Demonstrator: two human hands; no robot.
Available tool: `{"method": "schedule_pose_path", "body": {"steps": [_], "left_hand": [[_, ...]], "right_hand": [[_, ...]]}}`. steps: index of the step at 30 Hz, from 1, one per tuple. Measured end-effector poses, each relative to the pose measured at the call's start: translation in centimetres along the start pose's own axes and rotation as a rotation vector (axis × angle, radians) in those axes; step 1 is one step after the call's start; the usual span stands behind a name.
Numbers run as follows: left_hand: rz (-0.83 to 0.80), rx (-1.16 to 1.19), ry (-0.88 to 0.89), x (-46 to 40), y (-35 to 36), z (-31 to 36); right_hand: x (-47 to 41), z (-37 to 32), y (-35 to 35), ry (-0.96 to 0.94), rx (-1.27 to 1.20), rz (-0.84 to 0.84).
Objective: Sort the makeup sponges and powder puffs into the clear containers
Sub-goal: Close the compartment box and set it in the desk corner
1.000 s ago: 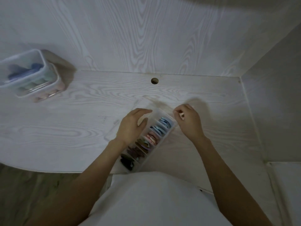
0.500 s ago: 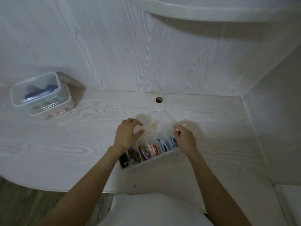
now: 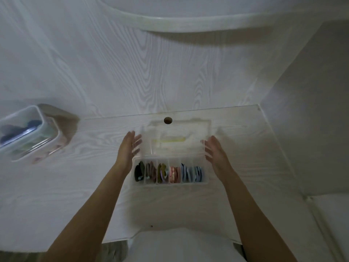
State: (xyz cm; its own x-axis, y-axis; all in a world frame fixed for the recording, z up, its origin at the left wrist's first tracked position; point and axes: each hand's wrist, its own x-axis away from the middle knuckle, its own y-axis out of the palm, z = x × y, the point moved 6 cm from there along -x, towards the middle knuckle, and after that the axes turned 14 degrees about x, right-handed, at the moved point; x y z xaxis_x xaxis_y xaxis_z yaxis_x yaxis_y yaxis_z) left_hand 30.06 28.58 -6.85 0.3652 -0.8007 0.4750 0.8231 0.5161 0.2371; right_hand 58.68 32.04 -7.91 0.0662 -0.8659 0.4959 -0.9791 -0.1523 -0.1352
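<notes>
A clear plastic divided organizer box is lying on the pale wood-grain bench, its long axis running left to right, five compartments holding flat round puffs on edge. Its transparent lid is standing open behind. Left hand and right hand are flanking the lid, each grip released, fingers straight. Two stacked clear containers are sitting far left of the box.
</notes>
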Motion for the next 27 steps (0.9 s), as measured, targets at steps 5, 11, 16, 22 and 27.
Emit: {"method": "schedule_pose_path", "body": {"steps": [5, 11, 16, 22, 27], "left_hand": [[-0.077, -0.052, 0.090, 3.0, -0.4, 2.4], [-0.195, -0.622, 0.320, 5.8, -1.4, 0.4], [-0.101, -0.484, 0.041, 5.9, -3.1, -4.2], [0.046, -0.557, 0.052, 6.5, -3.7, -4.8], [0.009, -0.665, 0.086, 6.3, -0.9, -4.9]], "right_hand": [[1.8, -3.6, -1.5, -0.190, 0.174, 0.036], [4.9, 0.3, 0.9, -0.456, 1.095, 0.058], [5.6, 3.3, 1.8, -0.344, 0.816, -0.061], [5.8, 3.3, 2.0, -0.353, 0.663, -0.076], [5.4, 3.5, -0.5, -0.377, 0.660, 0.008]]}}
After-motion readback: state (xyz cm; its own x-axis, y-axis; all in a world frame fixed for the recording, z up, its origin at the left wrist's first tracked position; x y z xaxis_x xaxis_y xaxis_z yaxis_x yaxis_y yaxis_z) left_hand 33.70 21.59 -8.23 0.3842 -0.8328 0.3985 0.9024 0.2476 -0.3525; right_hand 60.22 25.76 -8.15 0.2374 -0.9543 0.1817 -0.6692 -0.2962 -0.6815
